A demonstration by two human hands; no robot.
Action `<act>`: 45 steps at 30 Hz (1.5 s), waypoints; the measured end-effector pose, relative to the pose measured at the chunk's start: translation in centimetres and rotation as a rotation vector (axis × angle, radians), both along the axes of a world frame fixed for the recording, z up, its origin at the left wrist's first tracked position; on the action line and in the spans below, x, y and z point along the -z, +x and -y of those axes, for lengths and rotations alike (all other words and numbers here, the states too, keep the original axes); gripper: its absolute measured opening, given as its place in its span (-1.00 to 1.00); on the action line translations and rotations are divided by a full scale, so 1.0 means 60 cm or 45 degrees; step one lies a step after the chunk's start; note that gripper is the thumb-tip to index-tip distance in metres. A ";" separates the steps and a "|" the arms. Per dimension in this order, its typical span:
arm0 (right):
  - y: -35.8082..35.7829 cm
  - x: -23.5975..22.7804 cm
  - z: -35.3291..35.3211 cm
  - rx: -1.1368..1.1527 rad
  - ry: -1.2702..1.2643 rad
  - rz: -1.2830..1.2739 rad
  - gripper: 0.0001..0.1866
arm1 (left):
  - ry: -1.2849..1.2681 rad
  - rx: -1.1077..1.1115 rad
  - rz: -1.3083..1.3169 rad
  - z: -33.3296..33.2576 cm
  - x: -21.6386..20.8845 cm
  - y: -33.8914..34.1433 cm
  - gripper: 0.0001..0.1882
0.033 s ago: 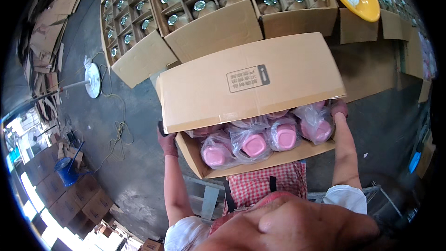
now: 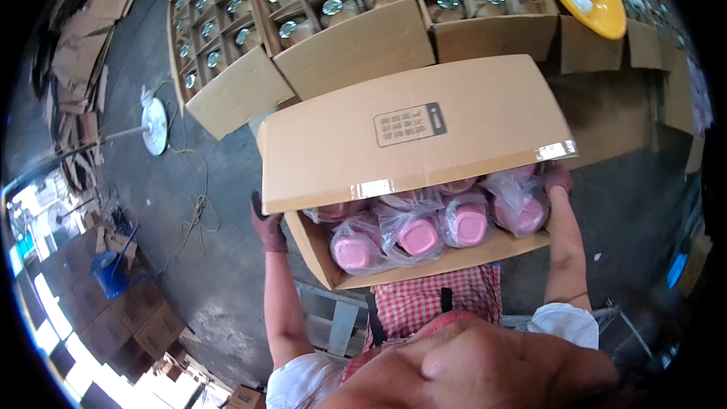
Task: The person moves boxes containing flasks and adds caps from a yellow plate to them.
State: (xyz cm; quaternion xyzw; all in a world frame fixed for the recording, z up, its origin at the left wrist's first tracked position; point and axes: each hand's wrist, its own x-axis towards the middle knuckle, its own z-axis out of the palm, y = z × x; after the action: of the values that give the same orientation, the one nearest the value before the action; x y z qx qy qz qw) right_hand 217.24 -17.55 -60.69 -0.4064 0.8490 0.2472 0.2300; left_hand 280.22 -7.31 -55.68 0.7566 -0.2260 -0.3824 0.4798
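Observation:
A cardboard box (image 2: 424, 127) sits before me, its far flap lying partly over the top. Along its near side show several pink, rounded, square-bottomed containers (image 2: 418, 236), each wrapped in clear plastic. My left hand (image 2: 269, 233), in a dark red glove with black fingertips, is beside the box's left end, its thumb and fingers apart. My right hand (image 2: 557, 179), also gloved, grips the box's right end beneath the flap corner; its fingertips are partly hidden.
Divided cartons (image 2: 352, 38) of glass jars or bottles stand at the far side. A yellow tray (image 2: 603, 19) of small white pieces rests on one at the right. A fan (image 2: 154, 126) and loose cord lie left; flattened cardboard (image 2: 79, 68) is piled beyond, near a blue bucket (image 2: 110, 276).
My left hand has shifted slightly left, away from the flap's corner, and its fingers have spread. The flap's near right corner has moved slightly right, and my right hand stays at the box's right end.

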 end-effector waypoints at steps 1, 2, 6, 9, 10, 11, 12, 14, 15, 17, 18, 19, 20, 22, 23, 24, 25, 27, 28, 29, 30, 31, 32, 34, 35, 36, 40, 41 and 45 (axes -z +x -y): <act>0.013 -0.012 0.002 -0.053 0.043 -0.011 -0.70 | -0.142 -0.032 -0.146 0.056 -0.065 -0.023 -0.25; -0.005 0.018 -0.022 -0.074 -0.090 -0.039 -0.71 | -0.273 0.014 -0.152 0.094 -0.074 0.001 -0.26; 0.000 0.029 -0.006 0.026 -0.049 -0.074 -0.75 | -0.465 0.157 0.043 0.302 -0.050 0.042 -0.48; 0.009 0.026 0.004 0.034 -0.023 -0.046 -0.74 | -0.351 0.030 0.675 0.419 0.053 0.090 -0.37; -0.029 0.064 -0.021 0.019 -0.101 -0.074 -0.72 | -0.098 0.042 0.775 0.452 0.048 0.075 -0.34; -0.030 0.067 -0.016 0.017 -0.079 -0.058 -0.72 | 0.160 0.028 0.891 0.466 0.039 0.072 -0.30; -0.015 0.055 -0.004 0.023 -0.063 -0.048 -0.72 | 0.354 0.054 0.979 0.485 0.050 0.084 -0.29; -0.015 0.055 -0.004 0.042 -0.078 -0.026 -0.71 | 0.510 0.165 1.071 0.513 0.058 0.080 -0.24; -0.025 0.065 -0.010 0.033 -0.103 -0.016 -0.71 | 0.647 0.243 1.092 0.516 0.070 0.073 -0.23; -0.032 0.086 -0.014 0.048 -0.119 -0.005 -0.71 | 0.907 0.392 1.138 0.524 0.084 0.064 -0.20; -0.034 0.099 -0.017 0.072 -0.106 -0.007 -0.71 | 0.947 0.512 1.136 0.511 0.092 0.045 -0.16; -0.038 0.112 -0.023 0.086 -0.093 -0.005 -0.72 | 1.162 0.733 1.074 0.495 0.112 0.041 -0.18; -0.051 0.122 -0.054 0.128 -0.208 -0.011 -0.71 | 1.256 0.803 1.130 0.477 0.120 0.000 -0.19; -0.018 0.055 -0.044 0.152 -0.205 0.071 -0.70 | 1.356 0.891 1.013 0.443 0.111 -0.003 -0.23; 0.001 0.024 -0.057 0.173 -0.196 0.108 -0.69 | 1.442 1.011 0.908 0.431 0.092 0.003 -0.23; 0.008 0.012 -0.085 0.259 -0.229 0.129 -0.68 | 1.408 1.092 0.959 0.412 0.068 -0.003 -0.22; 0.011 0.007 -0.120 0.335 -0.261 0.151 -0.66 | 1.486 1.124 0.978 0.384 0.060 0.001 -0.21; 0.016 -0.005 -0.112 0.325 -0.290 0.183 -0.64 | 1.610 1.277 1.083 0.338 0.100 0.048 -0.19; 0.025 -0.015 -0.105 0.268 -0.264 0.179 -0.63 | 1.634 1.187 1.047 0.339 0.095 0.039 -0.22; 0.024 -0.022 -0.092 0.216 -0.248 0.173 -0.62 | 1.646 1.098 1.015 0.349 0.087 0.027 -0.25; 0.013 -0.003 -0.082 0.186 -0.269 0.213 -0.62 | 1.610 1.099 1.055 0.357 0.079 0.019 -0.28; -0.003 0.016 -0.064 0.157 -0.292 0.251 -0.62 | 1.571 1.102 1.096 0.370 0.070 0.012 -0.31; 0.013 0.000 -0.023 0.100 -0.230 0.201 -0.63 | 1.540 1.098 1.137 0.381 0.061 0.009 -0.33; 0.032 0.009 0.027 0.002 -0.264 0.048 -0.67 | 1.145 0.854 1.485 0.382 0.002 -0.041 -0.43; 0.054 -0.020 0.052 0.031 -0.423 0.182 -0.69 | 0.816 0.913 1.664 0.342 -0.004 -0.029 -0.44; 0.065 -0.040 0.071 0.021 -0.365 0.215 -0.69 | 0.634 0.812 1.561 0.302 0.018 -0.007 -0.41; 0.004 -0.018 0.104 -0.026 -0.267 0.185 -0.74 | 0.686 0.711 1.398 0.171 -0.041 -0.142 -0.40; 0.003 -0.043 0.111 -0.011 -0.223 0.230 -0.75 | 0.743 0.675 1.280 0.152 -0.081 -0.207 -0.41; -0.026 -0.076 0.110 -0.086 -0.267 0.328 -0.77 | 0.620 0.986 1.228 0.038 -0.059 -0.320 -0.41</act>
State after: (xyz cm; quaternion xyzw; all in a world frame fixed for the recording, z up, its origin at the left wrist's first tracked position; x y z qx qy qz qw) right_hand 215.66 -24.15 -56.11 -0.4849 0.8195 0.1108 0.2848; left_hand 261.00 -9.62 -52.12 0.7939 -0.5781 -0.1859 -0.0320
